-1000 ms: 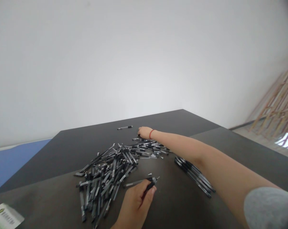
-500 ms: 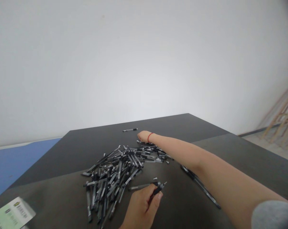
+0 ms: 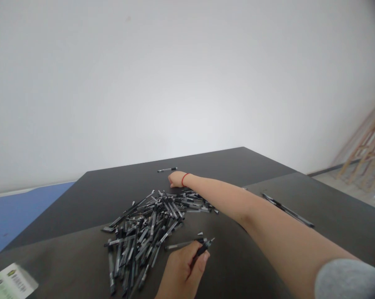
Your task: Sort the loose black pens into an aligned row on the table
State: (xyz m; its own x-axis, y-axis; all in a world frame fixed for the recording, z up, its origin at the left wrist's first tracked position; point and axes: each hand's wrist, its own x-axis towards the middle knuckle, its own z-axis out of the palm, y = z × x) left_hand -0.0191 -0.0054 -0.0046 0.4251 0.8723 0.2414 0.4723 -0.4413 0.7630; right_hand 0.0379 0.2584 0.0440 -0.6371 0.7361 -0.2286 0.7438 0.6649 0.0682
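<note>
My left hand (image 3: 185, 269), low in the middle of the view, is closed around a black pen (image 3: 203, 248), its bare tip pointing up and to the right. Just beyond it lie another pen (image 3: 179, 246) and a small loose pen part (image 3: 200, 233). My right hand (image 3: 176, 179) stretches far across the table with curled fingers; whether anything is in them is hidden. It is beyond the large pile of black and clear pens (image 3: 150, 232). A single pen (image 3: 167, 170) lies a little past its fingers.
More pens (image 3: 287, 209) lie on the dark table (image 3: 237, 166) at the right, partly behind my right forearm. A green and white printed package (image 3: 15, 282) is at the lower left corner. The table meets a white wall; wooden frames (image 3: 366, 153) stand at the far right.
My right hand has shifted left, closer to the far single pen. The forearm has moved too, and the pens at the right appear farther back. My left hand keeps its hold on the pen.
</note>
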